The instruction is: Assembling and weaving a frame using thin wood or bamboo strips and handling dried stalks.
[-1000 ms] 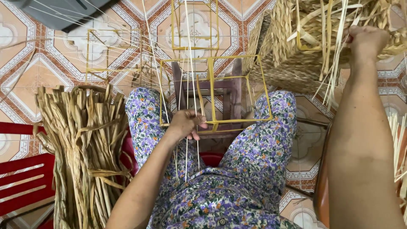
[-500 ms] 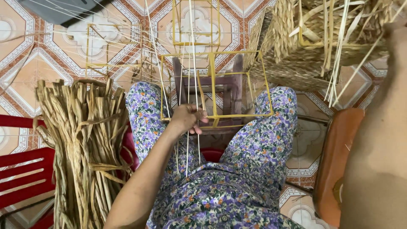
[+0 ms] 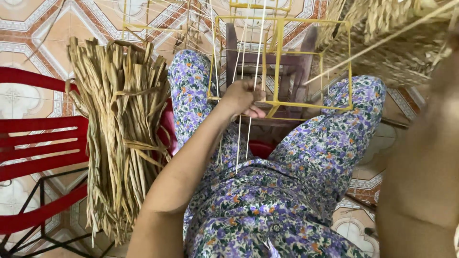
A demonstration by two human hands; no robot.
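My left hand (image 3: pixel 244 97) is closed around a few thin pale reed strands (image 3: pixel 241 143) at the near bar of a yellow wire box frame (image 3: pixel 282 22). The strands run up through the frame and hang down over my floral-trousered lap (image 3: pixel 267 200). The frame rests on a dark wooden stool (image 3: pixel 297 62) between my knees. My right forearm (image 3: pixel 420 172) fills the right edge and rises to the top right corner. Its hand is out of the picture, up by a mass of woven straw (image 3: pixel 382 45) from which one long strand slants down.
A thick bundle of dried flat leaves (image 3: pixel 119 134) leans on a red slatted chair (image 3: pixel 38 143) at my left. More yellow wire frames (image 3: pixel 143 26) lie on the patterned tile floor (image 3: pixel 38 28) beyond the stool.
My right arm has lifted and come nearer, and its hand has left the picture at the top right. My left hand keeps its hold on the strands at the frame.
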